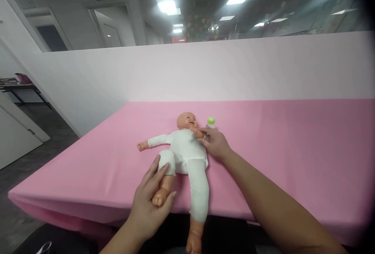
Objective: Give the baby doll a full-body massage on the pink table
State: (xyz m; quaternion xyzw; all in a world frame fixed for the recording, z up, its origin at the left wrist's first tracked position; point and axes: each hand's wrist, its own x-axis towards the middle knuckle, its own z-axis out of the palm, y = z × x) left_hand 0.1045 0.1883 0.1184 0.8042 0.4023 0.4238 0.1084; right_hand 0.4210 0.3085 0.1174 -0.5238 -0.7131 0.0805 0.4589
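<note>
A baby doll [189,146] with a white cloth body lies on its back on the pink-covered table [281,148], its head toward the far side. My left hand [150,199] is curled round the doll's bent leg, fingers on the white knee and thumb by the bare foot. The doll's other leg stretches toward me, its foot past the table's near edge. My right hand [215,142] grips the doll's raised arm near its hand, above the chest. Just behind my right hand stands a small bottle with a green cap [211,121], its lower part hidden.
A low white partition [234,70] runs behind the table, with glass above it that reflects ceiling lights. A white door [17,133] and a dark-legged desk [22,86] are at the left. Something black [52,240] is at the lower left.
</note>
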